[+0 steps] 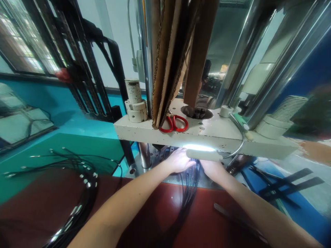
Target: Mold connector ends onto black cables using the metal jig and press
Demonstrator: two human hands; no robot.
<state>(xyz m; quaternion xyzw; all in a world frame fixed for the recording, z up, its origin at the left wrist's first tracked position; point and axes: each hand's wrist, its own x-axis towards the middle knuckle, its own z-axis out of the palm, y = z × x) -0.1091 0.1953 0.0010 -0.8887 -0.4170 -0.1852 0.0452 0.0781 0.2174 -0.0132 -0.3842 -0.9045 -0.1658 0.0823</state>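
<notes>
The left hand (pixel 179 160) stretches its thumb toward the black cables (pixel 190 193), while the right hand (pixel 210 169) is just right of them, partly behind a lit lamp (pixel 204 155); whether either hand's fingers grip, I can't tell. The cables trail near across the red tabletop (pixel 155 206). Red-handled scissors (pixel 180 124) rest above, on a pale block (pixel 219 132); another cable bundle (pixel 89 196) lies left.

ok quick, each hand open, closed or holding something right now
Left hand: beside the black cables, grip unclear.
Right hand: fingers hidden behind the lamp, cannot tell.
</notes>
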